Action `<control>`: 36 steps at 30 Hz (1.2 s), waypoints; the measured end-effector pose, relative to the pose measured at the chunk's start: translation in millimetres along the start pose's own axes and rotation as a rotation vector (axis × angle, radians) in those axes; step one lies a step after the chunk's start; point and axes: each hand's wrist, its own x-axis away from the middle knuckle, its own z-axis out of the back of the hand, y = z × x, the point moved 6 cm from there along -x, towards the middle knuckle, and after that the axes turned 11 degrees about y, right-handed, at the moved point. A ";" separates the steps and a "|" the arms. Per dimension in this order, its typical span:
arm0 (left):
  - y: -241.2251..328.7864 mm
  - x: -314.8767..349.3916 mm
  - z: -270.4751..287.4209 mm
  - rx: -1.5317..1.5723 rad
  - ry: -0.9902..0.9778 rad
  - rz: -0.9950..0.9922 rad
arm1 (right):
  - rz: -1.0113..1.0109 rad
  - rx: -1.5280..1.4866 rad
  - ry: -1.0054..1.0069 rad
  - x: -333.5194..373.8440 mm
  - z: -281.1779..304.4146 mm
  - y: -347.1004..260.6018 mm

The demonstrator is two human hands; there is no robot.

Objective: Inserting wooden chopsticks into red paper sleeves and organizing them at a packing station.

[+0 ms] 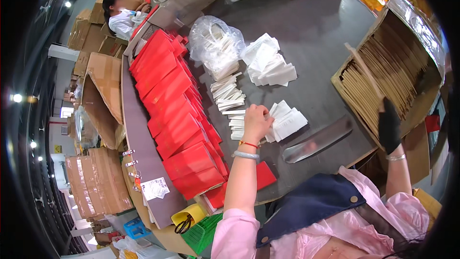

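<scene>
My bare left hand (258, 121) is over the table with its fingers curled together. It sits between a short stack of white slips (236, 125) and a fanned pile of white paper slips (289, 121). Its fingertips touch the edge of the fan; which slip they pinch is hard to see. My right hand (389, 127), in a black glove, is at the near side of an open carton (433, 29). Its fingers close on the end of a flat brown cardboard piece (365, 69), tilted up above the tightly packed brown pieces (388, 67).
Overlapping red packets (167, 100) line the table's left side. Farther back are a clear bag of white slips (215, 43) and another white pile (269, 60). A shiny curved strip (317, 140) lies near the front edge. Scissors (183, 225) rest by a yellow holder. Another person (122, 19) sits far left.
</scene>
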 end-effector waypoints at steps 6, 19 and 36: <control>10.0 12.2 16.6 0.151 0.100 0.071 | 0.072 -0.727 -0.286 25.8 -26.7 -148.7; 34.6 154.7 33.3 0.123 0.372 0.253 | 0.425 -0.156 -0.768 32.8 -63.1 -155.0; -6.5 211.8 29.5 -0.001 0.372 0.575 | 0.509 -0.269 -0.808 58.8 -72.7 -201.7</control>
